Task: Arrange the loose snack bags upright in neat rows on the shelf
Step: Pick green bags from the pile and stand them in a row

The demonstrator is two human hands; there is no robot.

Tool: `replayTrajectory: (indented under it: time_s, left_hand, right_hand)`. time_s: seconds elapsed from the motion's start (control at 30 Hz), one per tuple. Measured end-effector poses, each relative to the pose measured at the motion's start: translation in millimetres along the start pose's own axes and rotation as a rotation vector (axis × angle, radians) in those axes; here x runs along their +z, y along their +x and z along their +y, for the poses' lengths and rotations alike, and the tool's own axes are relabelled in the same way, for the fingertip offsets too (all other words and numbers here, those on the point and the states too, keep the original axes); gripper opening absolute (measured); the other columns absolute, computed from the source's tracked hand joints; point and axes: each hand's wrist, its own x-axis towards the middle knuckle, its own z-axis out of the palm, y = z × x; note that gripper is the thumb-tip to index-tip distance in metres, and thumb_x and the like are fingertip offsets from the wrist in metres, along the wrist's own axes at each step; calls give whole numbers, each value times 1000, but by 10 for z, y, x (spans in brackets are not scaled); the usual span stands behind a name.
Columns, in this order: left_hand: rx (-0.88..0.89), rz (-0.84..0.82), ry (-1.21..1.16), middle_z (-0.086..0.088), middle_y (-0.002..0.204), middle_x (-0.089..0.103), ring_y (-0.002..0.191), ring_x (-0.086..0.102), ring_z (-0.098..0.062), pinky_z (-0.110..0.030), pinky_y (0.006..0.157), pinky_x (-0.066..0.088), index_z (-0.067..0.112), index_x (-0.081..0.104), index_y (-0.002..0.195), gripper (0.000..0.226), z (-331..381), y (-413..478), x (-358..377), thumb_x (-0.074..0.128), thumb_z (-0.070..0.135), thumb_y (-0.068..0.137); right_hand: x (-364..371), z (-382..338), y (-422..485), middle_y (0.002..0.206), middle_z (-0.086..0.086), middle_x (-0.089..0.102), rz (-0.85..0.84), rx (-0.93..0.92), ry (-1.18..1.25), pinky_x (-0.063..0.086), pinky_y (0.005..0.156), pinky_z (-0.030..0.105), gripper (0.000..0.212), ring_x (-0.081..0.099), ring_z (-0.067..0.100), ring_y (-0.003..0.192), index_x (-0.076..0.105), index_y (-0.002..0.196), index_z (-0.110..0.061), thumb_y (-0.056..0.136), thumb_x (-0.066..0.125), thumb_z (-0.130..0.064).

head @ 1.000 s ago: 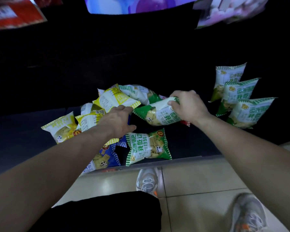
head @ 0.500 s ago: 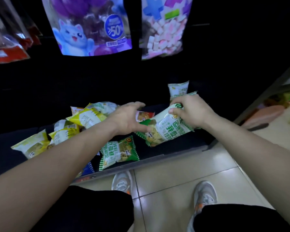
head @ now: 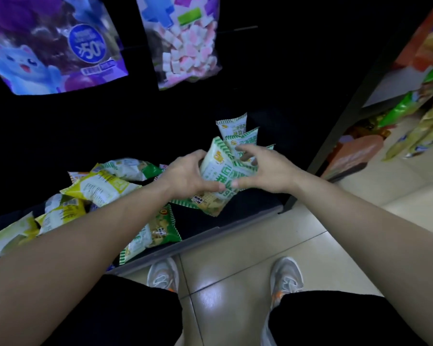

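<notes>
Holding one green snack bag (head: 223, 176) near upright in both hands, just in front of the standing row (head: 238, 131) at the right end of the shelf (head: 248, 208).

I see the left hand (head: 185, 174) curled round the bag's left edge, and the right hand (head: 265, 168) with fingers spread and bent over its upper right corner; the two thumbs press on its front and nearly meet. At least two green bags stand in that row behind it, and a third is mostly hidden. Left of the hands, yellow bags (head: 100, 186) and loose green bags (head: 158, 231) lie flat in a heap. I judge the job to be at an early stage: one short row begun, most of the pile yet to stand.
</notes>
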Motion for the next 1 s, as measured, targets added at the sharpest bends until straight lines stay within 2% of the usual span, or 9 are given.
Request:
replayTrajectory:
  time_s: [0.1,0.17,0.33,0.43,0.63,0.7,0.77,0.9,1.0]
  left_hand:
    - [-16,-72,-295,4,107,73,95,72,-12,-41,82,60,21,56,120,76,-22,67,118,94,39,56]
    - [-15,-139,-337,6,108,74,97,71,-9,-40,86,59,21,57,121,75,-1,101,263,94,34,57]
    - [34,-12,-200,14,102,65,89,65,-3,-19,68,51,27,57,116,65,220,230,432,93,31,62]
    - [96,-27,-11,23,106,56,90,54,8,-5,70,36,32,62,113,58,308,322,555,91,37,64]
    - [-16,45,118,1,125,59,101,56,-12,-22,72,40,26,62,121,58,197,634,813,84,46,71]
    - [-66,95,50,1,113,59,81,54,-5,-19,61,40,23,63,119,57,183,783,910,85,45,71]
    - [-112,128,-31,6,104,54,73,50,-1,-19,59,41,20,62,118,57,207,938,1033,85,43,72]
    - [-158,130,-158,4,110,57,89,57,-9,-11,63,43,16,60,118,52,225,1207,1366,85,33,76]
    - [-176,166,-186,0,108,58,86,59,-11,-18,68,46,17,60,117,48,252,1350,1609,84,30,77]
  right_hand:
    - [34,268,-72,146,-4,51,-59,13,-34,43,99,30,94,50,16,130,39,150,-27,72,84,-52]
    - [34,395,-90,141,-1,57,-32,18,-36,46,98,31,88,54,19,126,45,147,-24,73,84,-51]
    - [5,668,-70,142,2,55,-39,66,-142,46,103,45,86,47,24,133,48,141,-34,67,83,-59]
    - [1,802,-77,141,4,55,-66,88,-197,47,100,46,85,48,26,131,47,141,-35,68,85,-55]
    - [-39,1143,-148,138,8,55,35,306,-202,52,92,47,97,54,29,124,18,156,-26,82,74,-54]
    - [-24,1299,-213,124,9,60,-10,413,-192,54,89,46,92,60,30,112,20,155,-20,84,70,-54]
    - [5,1416,-277,105,5,59,-89,475,-208,55,83,44,86,62,30,100,24,151,-15,87,67,-53]
    - [39,1529,-282,100,4,55,-152,476,-297,54,77,42,77,60,30,96,28,147,-14,91,62,-54]
    - [73,1560,-240,105,4,55,-174,459,-334,53,76,41,72,60,31,99,32,146,-15,92,59,-54]
